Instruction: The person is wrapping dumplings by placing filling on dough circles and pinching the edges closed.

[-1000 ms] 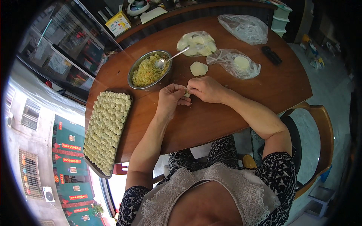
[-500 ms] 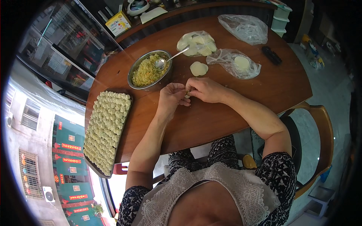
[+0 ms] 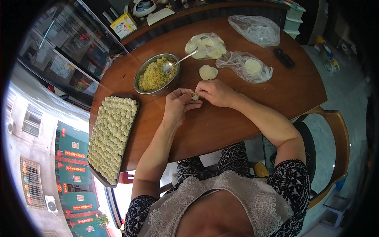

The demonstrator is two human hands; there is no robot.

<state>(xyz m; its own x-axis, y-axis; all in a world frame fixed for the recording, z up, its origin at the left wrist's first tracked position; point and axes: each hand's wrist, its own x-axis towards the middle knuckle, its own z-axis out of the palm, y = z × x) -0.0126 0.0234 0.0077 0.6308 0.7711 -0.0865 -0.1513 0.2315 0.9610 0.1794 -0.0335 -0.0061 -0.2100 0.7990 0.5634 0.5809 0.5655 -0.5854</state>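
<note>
A small dumpling (image 3: 194,96) is pinched between my two hands above the table, its pale wrapper partly folded. My left hand (image 3: 178,104) cradles it with curled fingers and thumb. The fingertips of my right hand (image 3: 215,93) press together at its right edge, partly hiding it. Just beyond the hands stands a metal bowl (image 3: 137,82) of yellow chopped filling (image 3: 154,77), a spoon (image 3: 185,57) leaning in it. A few round wrappers (image 3: 208,72) lie stacked past my right hand. Left of my arm, a dark tray (image 3: 129,139) carries rows of finished dumplings (image 3: 111,132).
At the back of the wooden table (image 3: 237,122) lies a plastic bag of wrappers (image 3: 205,45). Another clear bag (image 3: 261,75) has a wrapper on it, and a crumpled bag (image 3: 256,29) is behind. A black object (image 3: 284,58) sits near the right edge, above a wooden chair (image 3: 335,130).
My hands have shifted slightly apart, and more of the dumpling shows between them. The fingers of my left hand have moved a little. The bowl, wrappers and tray stay put.
</note>
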